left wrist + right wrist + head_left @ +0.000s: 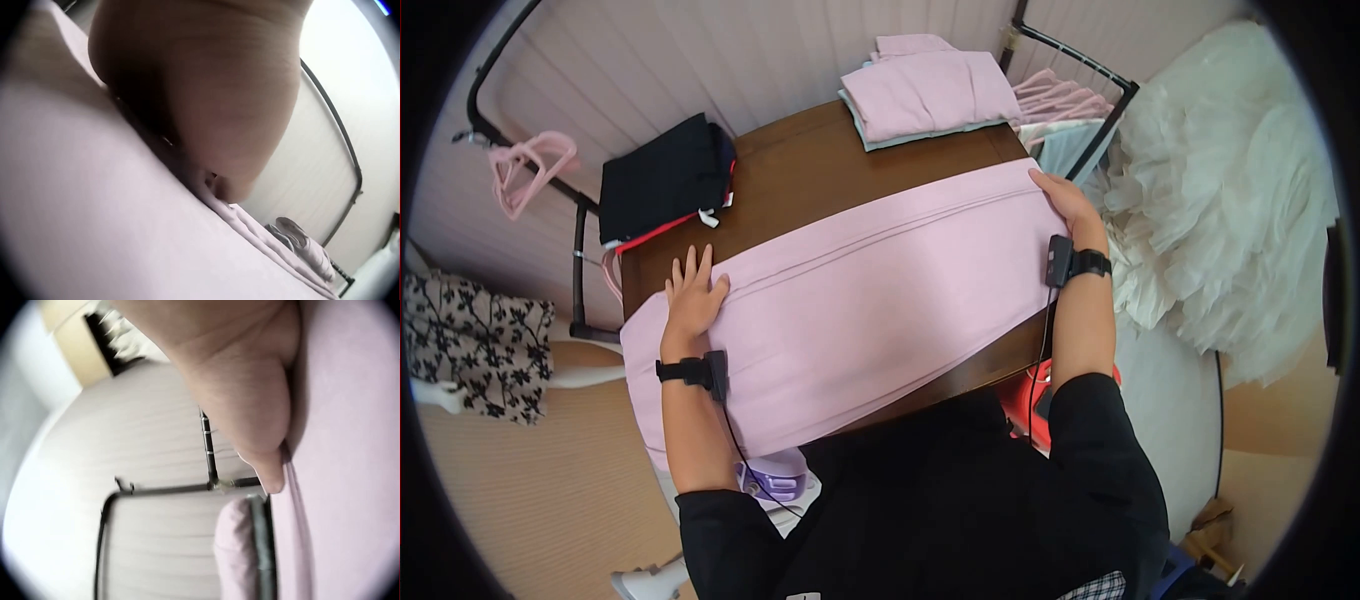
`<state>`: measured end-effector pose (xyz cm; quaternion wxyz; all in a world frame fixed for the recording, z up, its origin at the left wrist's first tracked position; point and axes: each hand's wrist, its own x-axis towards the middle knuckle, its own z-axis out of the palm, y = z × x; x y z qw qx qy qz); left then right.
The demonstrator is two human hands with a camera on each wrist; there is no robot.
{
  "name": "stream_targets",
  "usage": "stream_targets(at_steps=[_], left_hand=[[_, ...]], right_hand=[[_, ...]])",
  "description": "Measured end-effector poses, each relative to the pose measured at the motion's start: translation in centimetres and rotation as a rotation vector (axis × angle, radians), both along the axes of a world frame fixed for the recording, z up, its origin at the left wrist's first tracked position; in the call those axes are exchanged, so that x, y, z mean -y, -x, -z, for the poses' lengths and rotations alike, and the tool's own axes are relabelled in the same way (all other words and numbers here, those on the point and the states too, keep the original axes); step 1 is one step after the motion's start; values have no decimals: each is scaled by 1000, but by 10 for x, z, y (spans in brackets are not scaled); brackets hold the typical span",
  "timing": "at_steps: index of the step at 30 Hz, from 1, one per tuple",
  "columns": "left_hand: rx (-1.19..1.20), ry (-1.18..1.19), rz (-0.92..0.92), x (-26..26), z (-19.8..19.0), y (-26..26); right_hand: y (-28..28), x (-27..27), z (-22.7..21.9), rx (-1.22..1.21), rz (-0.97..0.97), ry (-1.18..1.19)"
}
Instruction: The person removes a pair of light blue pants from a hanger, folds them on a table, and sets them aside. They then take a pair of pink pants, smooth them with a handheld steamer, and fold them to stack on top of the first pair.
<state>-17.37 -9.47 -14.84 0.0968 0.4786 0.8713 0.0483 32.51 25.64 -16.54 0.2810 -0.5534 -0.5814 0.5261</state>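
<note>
A long piece of pale pink cloth [870, 290] is spread across the brown table [795, 165] and hangs past its left end. Crease lines run along its far side. With fingers spread, my left hand [695, 298] rests on the cloth near its far left edge. The left wrist view shows the palm side of that hand [212, 94] close over the pink surface. At the far right corner, my right hand [1072, 200] touches the cloth's edge, most of its fingers hidden. In the right wrist view, the thumb of the right hand [244, 400] lies against the cloth.
Folded pink cloths [930, 90] lie at the table's back right. Dark folded clothes [665, 180] with a red piece lie at the back left. Pink hangers [530, 170] hang from a black rack [580, 270]. A ruffled white dress [1215, 200] stands at the right.
</note>
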Motion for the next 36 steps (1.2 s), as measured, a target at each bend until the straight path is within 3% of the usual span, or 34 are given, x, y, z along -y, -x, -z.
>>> stream_targets(at_steps=[4,5,6,8,10,14,16,20,23,25,29,34,36], left_hand=[[-102,208,-45,-23,-19,-16],[-221,147,11,-31,-42,-44],[-228,155,24,-42,-41,-51],[152,-351,336,-71,-38,-59],[731,-411,295,-99,-59,-115],[1396,-443,250,-150,-54,-203],[1513,-445,181,-173,-38,-231],[1872,-504,-66,-198,-15,-254],[2070,-569,-158,-199,-5,-255],[2160,-539,-121,-197,-1,-248],[2304,-466,-28,-196,-1,-246],[2410,-415,-13,-203,3,-248],[2442,-411,-6,-205,2,-250]], right_hand=[[-4,-4,1,-91,-30,139],[-3,-6,1,-46,3,165],[-5,-9,4,1,34,190],[-7,-12,9,-42,46,188],[-9,-14,11,-5,120,192],[-12,-10,5,-61,192,160],[-8,-3,1,-106,385,13],[-11,-5,0,-190,367,-20],[-11,-5,-3,-86,382,-192],[-11,-10,2,-13,381,-351],[-5,3,-18,-45,360,-420],[11,26,-44,139,283,-699],[29,49,-74,235,226,-720]])
